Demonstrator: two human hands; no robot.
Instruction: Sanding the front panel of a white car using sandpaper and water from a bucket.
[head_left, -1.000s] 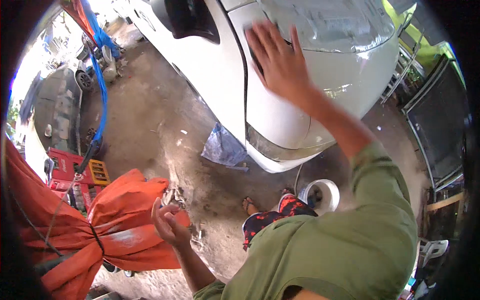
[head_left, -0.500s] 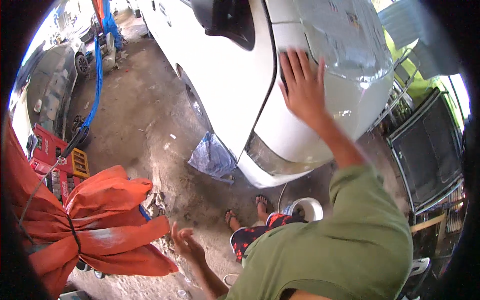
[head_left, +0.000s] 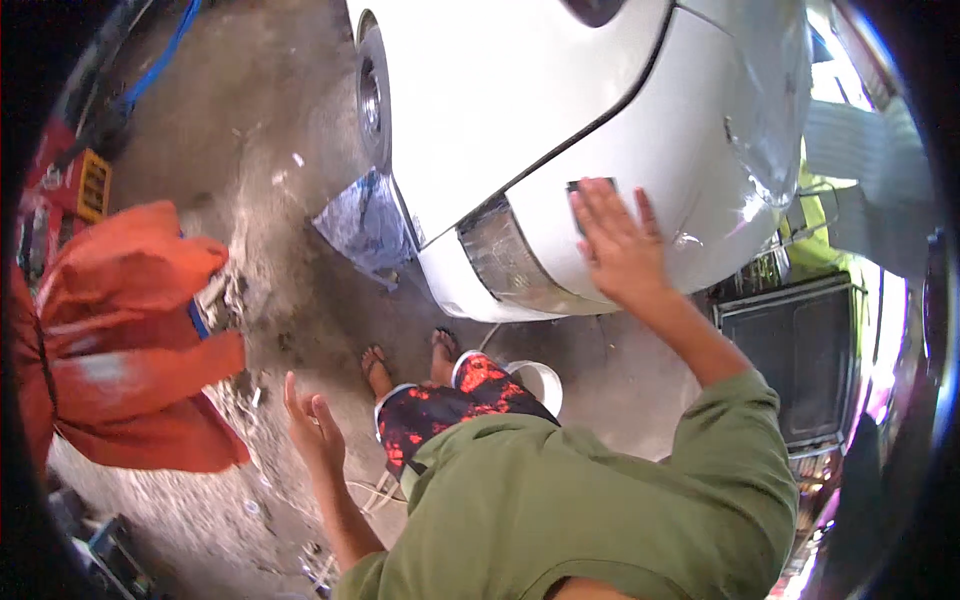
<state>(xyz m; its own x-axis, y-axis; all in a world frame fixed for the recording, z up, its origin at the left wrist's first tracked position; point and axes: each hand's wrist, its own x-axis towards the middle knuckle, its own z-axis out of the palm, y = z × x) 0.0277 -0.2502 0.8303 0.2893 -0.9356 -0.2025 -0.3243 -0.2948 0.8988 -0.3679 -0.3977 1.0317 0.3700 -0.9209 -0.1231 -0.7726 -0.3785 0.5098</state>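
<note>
A white car [head_left: 500, 100] stands in front of me, its rear corner nearest. My right hand [head_left: 624, 245] lies flat on the painted panel above the tail light [head_left: 505, 258], thumb spread away. Under its fingers is a small dark square sheet [head_left: 574, 187] that looks like sandpaper, pressed to the paint; only its edges show. My left hand [head_left: 315, 425] hangs in the air at the lower left, fingers apart, holding nothing. Blue-grey plastic sheeting [head_left: 368, 225] covers the area behind the rear wheel [head_left: 374, 98].
A white bucket [head_left: 543, 388] stands on the floor by my legs. On the left hangs a bunched orange cloth [head_left: 130, 340], with red crates [head_left: 60, 185] behind it. To the right leans a dark framed panel [head_left: 790, 360]. A thin hose [head_left: 375, 495] lies near my left arm.
My view has turned and moved closer to the car's rear corner. My right hand and the dark sheet have slid lower over the panel, nearer the tail light. My left hand stays raised.
</note>
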